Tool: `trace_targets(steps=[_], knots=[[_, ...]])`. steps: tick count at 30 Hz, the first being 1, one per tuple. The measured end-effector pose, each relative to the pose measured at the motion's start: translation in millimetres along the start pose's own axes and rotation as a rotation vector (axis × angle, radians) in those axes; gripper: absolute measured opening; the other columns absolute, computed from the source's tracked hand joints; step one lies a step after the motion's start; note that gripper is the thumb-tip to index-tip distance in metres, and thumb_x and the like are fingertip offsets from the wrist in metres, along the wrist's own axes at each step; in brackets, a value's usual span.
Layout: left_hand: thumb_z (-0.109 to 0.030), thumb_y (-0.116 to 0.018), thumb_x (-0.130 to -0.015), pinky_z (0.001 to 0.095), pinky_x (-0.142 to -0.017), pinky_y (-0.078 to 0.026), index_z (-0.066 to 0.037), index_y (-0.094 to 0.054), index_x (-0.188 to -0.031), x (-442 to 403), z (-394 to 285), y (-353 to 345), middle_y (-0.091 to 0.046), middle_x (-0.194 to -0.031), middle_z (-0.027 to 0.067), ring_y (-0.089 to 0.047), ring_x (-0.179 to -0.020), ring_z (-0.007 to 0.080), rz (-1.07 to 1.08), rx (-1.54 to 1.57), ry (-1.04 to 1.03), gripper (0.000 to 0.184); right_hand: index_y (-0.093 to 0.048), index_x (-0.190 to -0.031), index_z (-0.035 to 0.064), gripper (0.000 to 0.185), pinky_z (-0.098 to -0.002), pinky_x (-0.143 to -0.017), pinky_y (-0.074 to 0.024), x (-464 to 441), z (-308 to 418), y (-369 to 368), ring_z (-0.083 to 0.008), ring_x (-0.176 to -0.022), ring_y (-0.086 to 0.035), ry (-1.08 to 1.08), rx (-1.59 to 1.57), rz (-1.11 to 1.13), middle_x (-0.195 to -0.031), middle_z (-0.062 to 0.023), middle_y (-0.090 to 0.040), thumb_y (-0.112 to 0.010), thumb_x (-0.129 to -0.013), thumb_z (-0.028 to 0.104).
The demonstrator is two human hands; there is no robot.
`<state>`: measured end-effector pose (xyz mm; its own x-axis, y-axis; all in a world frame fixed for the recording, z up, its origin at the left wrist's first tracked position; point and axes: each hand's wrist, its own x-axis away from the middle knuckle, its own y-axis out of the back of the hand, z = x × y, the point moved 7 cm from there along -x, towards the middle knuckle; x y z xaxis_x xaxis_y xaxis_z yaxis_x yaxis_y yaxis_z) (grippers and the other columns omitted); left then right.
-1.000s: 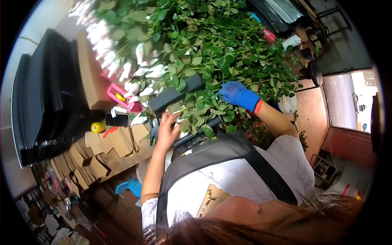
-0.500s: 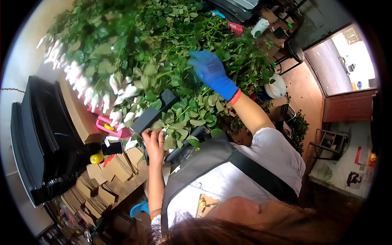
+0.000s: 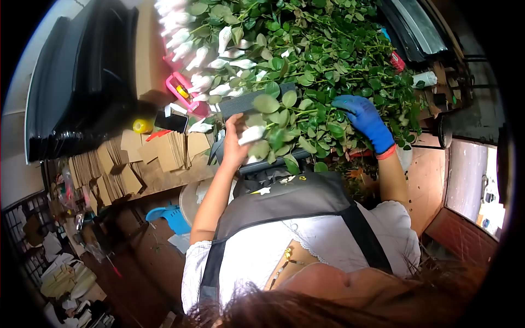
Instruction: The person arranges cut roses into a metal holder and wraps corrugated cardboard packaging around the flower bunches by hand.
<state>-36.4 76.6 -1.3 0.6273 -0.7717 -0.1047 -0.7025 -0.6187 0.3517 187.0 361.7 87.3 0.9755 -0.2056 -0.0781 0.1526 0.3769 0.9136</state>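
My left hand (image 3: 235, 141), bare, is beside the lower edge of a grey ridged block (image 3: 249, 103), its fingers raised and loosely apart. Just right of its fingers is a bud in a white net sleeve (image 3: 252, 135), slightly blurred. A leafy stem (image 3: 306, 112) runs from this bud towards my right hand (image 3: 363, 119), which wears a blue glove with a red cuff. Its gloved fingers are closed around the stem at the edge of the leaf pile. More white-sleeved buds (image 3: 198, 57) lie at the left end of the green pile (image 3: 339, 49).
Black sheets (image 3: 82, 82) stand at the left beside a brown cardboard piece (image 3: 152, 54). Cut cardboard (image 3: 170, 150), a phone (image 3: 171, 121), yellow tape (image 3: 143, 126) and a pink tool (image 3: 180, 87) lie near the bench edge. A blue plastic item (image 3: 170, 218) is below.
My gloved right hand has come back from over the leaf pile to its near right side. A sleeved bud on a stem now shows in front of my left hand. The camera view has turned.
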Motion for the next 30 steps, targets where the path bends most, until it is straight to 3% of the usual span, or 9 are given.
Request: trace_targets(steps=[1, 2, 5, 8, 15, 16, 21, 24, 30], knots=[[-0.007, -0.076, -0.085, 0.0313, -0.09, -0.051, -0.009, -0.037, -0.141, -1.8, -6.6, 2.9, -0.052, -0.122, 0.0099, -0.057, -0.105, 0.0173, -0.021, -0.06, -0.061, 0.069, -0.069, -0.118, 0.0147, 0.046, -0.0424, -0.098, -0.051, 2.7, -1.5, -9.4, -0.0321, -0.117, -0.061, -0.021, 0.022, 0.016, -0.121, -0.0114, -0.067, -0.059, -0.077, -0.005], [-0.008, -0.077, -0.085, 0.0331, -0.089, -0.053, -0.01, -0.036, -0.143, 1.1, 1.0, -2.7, -0.051, -0.128, 0.0113, -0.06, -0.107, 0.0199, -0.001, 0.125, 0.124, 0.071, -0.069, -0.118, 0.0154, 0.046, -0.0426, -0.097, -0.0512, 4.3, -3.8, -17.5, -0.0322, -0.116, -0.062, -0.041, 0.045, 0.031, -0.122, -0.0114, -0.067, -0.06, -0.077, -0.004], [-0.008, -0.078, -0.083, 0.0333, -0.087, -0.054, -0.013, -0.037, -0.144, 0.9, 7.7, -3.1, -0.051, -0.127, 0.0108, -0.062, -0.103, 0.0199, 0.023, 0.027, 0.032, 0.074, -0.068, -0.12, 0.0149, 0.046, -0.043, -0.097, -0.0512, 2.6, -6.3, -30.6, -0.0328, -0.116, -0.062, -0.084, 0.098, 0.081, -0.123, -0.0117, -0.066, -0.063, -0.078, 0.0], [-0.013, -0.078, -0.084, 0.0378, -0.084, -0.054, -0.015, -0.057, -0.131, -1.4, -6.1, 1.1, -0.052, -0.123, 0.0143, -0.064, -0.102, 0.0271, 0.05, -0.107, 0.016, 0.052, -0.066, -0.123, 0.0183, 0.044, -0.0437, -0.095, -0.0517, 8.3, -21.4, -52.1, -0.0318, -0.113, -0.062, -0.011, 0.126, -0.005, -0.126, -0.0093, -0.065, -0.064, -0.081, 0.007], [-0.012, -0.076, -0.085, 0.0389, -0.081, -0.055, -0.011, -0.06, -0.128, -0.6, -16.0, -0.1, -0.051, -0.123, 0.0167, -0.065, -0.097, 0.0319, 0.037, -0.251, -0.008, 0.045, -0.065, -0.124, 0.0092, 0.036, -0.0361, -0.085, -0.0541, -15.4, -33.6, 23.0, -0.0217, -0.097, -0.067, -0.406, -0.753, 0.016, -0.114, -0.0091, -0.068, -0.067, -0.093, 0.026], [-0.011, -0.076, -0.085, 0.0385, -0.082, -0.055, -0.01, -0.06, -0.127, -0.2, -13.7, -0.7, -0.052, -0.124, 0.0171, -0.065, -0.097, 0.0321, 0.022, -0.201, -0.014, 0.044, -0.065, -0.123, 0.0089, 0.034, -0.0325, -0.079, -0.0546, -25.0, -28.3, 35.2, -0.0172, -0.088, -0.066, -0.439, -0.698, -0.058, -0.107, -0.0083, -0.069, -0.066, -0.093, 0.025], [-0.008, -0.074, -0.087, 0.0352, -0.082, -0.056, -0.004, -0.057, -0.126, -4.2, -25.9, -1.4, -0.055, -0.125, 0.016, -0.064, -0.098, 0.0281, 0.082, -0.164, 0.006, 0.043, -0.06, -0.12, 0.0142, 0.053, -0.0467, -0.088, -0.0493, -123.8, -23.9, -13.9, -0.0322, -0.103, -0.063, -0.094, 0.462, 0.073, -0.11, -0.0127, -0.064, -0.077, -0.076, 0.039], [-0.007, -0.074, -0.087, 0.033, -0.081, -0.057, -0.004, -0.057, -0.126, -4.8, -25.5, -0.9, -0.055, -0.125, 0.0154, -0.063, -0.098, 0.0263, 0.099, -0.167, -0.005, 0.042, -0.061, -0.116, 0.016, 0.052, -0.0456, -0.084, -0.0501, -195.3, -54.1, -26.2, -0.0319, -0.098, -0.064, -0.202, 0.553, 0.014, -0.105, -0.013, -0.064, -0.079, -0.073, 0.04], [-0.008, -0.075, -0.086, 0.0327, -0.081, -0.056, -0.004, -0.057, -0.125, -6.0, -31.4, 2.3, -0.055, -0.122, 0.0138, -0.063, -0.098, 0.0256, 0.108, -0.179, 0.029, 0.043, -0.064, -0.11, 0.0117, 0.048, -0.0458, -0.085, -0.0512, -246.2, -102.5, -54.7, -0.0327, -0.102, -0.066, -0.152, 0.292, 0.362, -0.109, -0.0133, -0.068, -0.079, -0.072, 0.037]])
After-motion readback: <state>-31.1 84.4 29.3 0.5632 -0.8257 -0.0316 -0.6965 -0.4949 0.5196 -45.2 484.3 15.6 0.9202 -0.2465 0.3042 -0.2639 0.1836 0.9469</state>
